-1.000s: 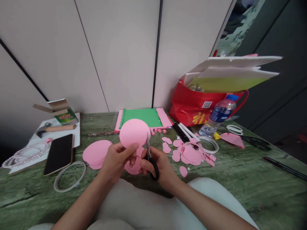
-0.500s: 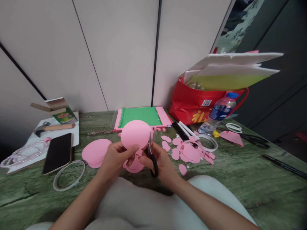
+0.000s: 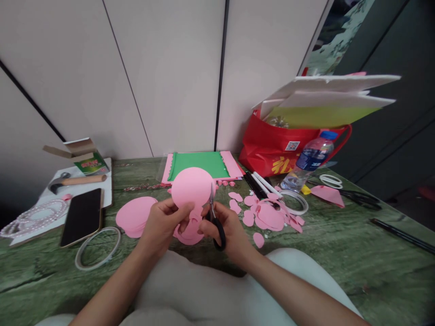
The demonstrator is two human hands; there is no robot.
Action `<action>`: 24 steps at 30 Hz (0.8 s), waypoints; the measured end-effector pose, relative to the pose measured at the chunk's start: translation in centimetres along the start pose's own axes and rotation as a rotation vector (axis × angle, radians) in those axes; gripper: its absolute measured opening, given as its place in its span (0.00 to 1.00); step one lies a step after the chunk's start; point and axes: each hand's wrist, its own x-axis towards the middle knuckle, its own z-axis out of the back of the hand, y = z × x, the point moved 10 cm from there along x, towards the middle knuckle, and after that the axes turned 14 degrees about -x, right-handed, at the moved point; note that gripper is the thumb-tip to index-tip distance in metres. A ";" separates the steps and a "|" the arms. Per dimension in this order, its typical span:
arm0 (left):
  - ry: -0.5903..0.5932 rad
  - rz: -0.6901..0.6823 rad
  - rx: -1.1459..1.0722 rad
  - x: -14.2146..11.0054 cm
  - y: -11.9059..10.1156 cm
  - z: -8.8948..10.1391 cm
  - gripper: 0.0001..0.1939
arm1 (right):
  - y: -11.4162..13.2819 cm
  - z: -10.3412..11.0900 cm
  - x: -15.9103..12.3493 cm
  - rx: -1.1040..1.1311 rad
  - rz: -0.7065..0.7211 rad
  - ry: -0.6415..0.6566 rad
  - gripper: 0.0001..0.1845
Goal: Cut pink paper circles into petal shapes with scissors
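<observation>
My left hand (image 3: 165, 221) pinches the lower edge of a round pink paper disc (image 3: 192, 188), held up above the table. In my right hand (image 3: 229, 229) are black-handled scissors (image 3: 220, 235), their blades pointing up along the disc's right edge. Whether the blades touch the paper, I cannot tell. Beneath my hands lie more pink paper pieces (image 3: 188, 236), partly hidden. To the left rests a stack of pink paper discs (image 3: 136, 216). Small pink paper petals and offcuts (image 3: 270, 215) are scattered on the right.
A green sheet (image 3: 199, 165) lies at the back. On the left are a phone (image 3: 82, 217), a tape roll (image 3: 98, 248), a hammer (image 3: 78, 181) and bead strings (image 3: 37, 218). A red bag (image 3: 265, 149), a water bottle (image 3: 309, 158) and another tape roll (image 3: 295, 202) stand right.
The paper disc has risen slightly in my left hand. The scissors have shifted a little against its right edge. Everything on the table looks unmoved.
</observation>
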 end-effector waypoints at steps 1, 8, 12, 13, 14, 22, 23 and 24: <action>-0.009 -0.006 -0.002 0.0 -0.1 0.0 0.10 | 0.0 0.0 0.0 -0.007 0.003 -0.004 0.16; -0.030 -0.024 -0.024 0.0 -0.5 0.1 0.09 | 0.3 -0.1 0.0 -0.003 0.002 0.003 0.14; -0.017 0.000 -0.096 -0.1 -0.3 -0.1 0.10 | 0.4 -0.3 -0.2 0.016 -0.022 0.019 0.16; -0.010 0.015 -0.127 -0.1 -0.2 -0.2 0.10 | 0.4 -0.4 -0.3 0.017 -0.030 0.027 0.16; 0.000 0.032 -0.155 -0.1 0.0 -0.3 0.11 | 0.4 -0.5 -0.3 0.017 -0.036 0.034 0.17; -0.018 0.094 -0.130 -0.2 0.4 -0.4 0.14 | 0.1 -1.2 -0.4 0.019 -0.009 0.081 0.16; -0.029 0.094 -0.104 -0.2 0.4 -0.3 0.15 | 0.0 -1.2 -0.4 0.015 -0.007 0.086 0.16; -0.038 0.095 -0.077 -0.2 0.5 -0.1 0.16 | -0.1 -1.3 -0.3 0.015 -0.008 0.088 0.16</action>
